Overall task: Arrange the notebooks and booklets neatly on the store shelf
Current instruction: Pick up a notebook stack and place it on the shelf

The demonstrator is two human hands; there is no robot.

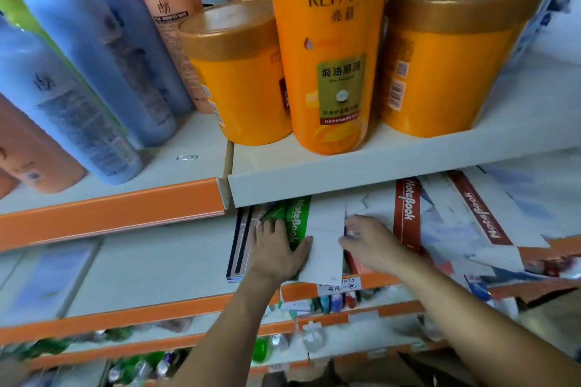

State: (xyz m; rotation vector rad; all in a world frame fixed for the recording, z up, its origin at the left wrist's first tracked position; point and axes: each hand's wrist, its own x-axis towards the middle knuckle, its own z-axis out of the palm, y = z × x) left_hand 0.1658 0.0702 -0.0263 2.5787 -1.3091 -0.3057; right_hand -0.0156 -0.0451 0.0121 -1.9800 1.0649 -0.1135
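On the second shelf [157, 261] lies a stack of notebooks. My left hand [276, 251] rests flat on a green "NoteBook" cover [298, 217], its thumb against the white booklet [325, 248]. My right hand [367, 245] holds the right edge of that white booklet, fingers curled over it. Dark-edged notebooks [240, 245] lie at the left of the stack. To the right, red-banded "NoteBook" covers [407, 214] and white booklets [456, 229] lie skewed and overlapping.
The upper shelf [361, 173] overhangs the notebooks and carries orange tubs [242, 78], an orange bottle [330, 56] and blue and pink bottles [78, 72]. Orange price rails [110, 214] edge the shelves. Lower shelves hold small packets and bottles [330, 298].
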